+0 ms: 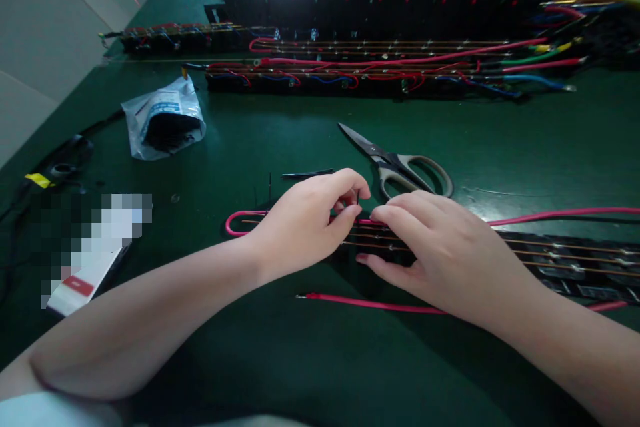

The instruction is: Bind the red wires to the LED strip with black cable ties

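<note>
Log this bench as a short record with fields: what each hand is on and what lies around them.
left hand: fingertips pinched on a thin black tie, at the red wire
right hand: laid flat over the black strip, fingertips at the same wire
behind the hands: scissors, blades shut; loose black tie
far left: plastic bag holding black pieces
surface: green table

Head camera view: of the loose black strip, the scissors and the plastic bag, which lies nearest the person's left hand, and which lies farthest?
1. Loose black strip: on the table just beyond the left hand.
2. Scissors: beyond the hand and to its right, blades pointing left.
3. Plastic bag: well off to the left, toward the back of the table.
</note>
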The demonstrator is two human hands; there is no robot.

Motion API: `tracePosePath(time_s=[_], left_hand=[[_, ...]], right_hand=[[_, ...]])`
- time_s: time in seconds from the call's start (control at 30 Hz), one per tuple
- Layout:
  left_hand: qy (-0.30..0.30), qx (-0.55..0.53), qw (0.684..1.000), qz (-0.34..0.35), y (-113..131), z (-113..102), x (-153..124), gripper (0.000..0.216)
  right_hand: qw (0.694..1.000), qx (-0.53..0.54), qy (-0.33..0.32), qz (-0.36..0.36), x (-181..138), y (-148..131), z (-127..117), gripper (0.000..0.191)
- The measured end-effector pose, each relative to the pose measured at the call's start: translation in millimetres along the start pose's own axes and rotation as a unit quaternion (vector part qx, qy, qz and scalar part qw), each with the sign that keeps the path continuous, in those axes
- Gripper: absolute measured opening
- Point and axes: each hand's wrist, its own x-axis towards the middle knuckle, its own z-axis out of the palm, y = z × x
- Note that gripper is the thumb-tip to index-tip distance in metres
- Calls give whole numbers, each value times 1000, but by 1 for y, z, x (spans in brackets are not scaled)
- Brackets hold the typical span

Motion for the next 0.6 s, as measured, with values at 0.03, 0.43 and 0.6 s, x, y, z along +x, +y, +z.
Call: tracePosePath(time_s=[0.03,0.43,0.6], left_hand=[[1,-1,1000,-7,0,0,0,15],[-16,-37,999,-35,0,-1,4,6],[-14,-33,999,-37,-1,-2,4,10]], right_hand=[[1000,6,3,1,-1,1,0,23],[998,13,41,-34,-5,3,4,26],[998,13,38,-41,-4,2,4,24]])
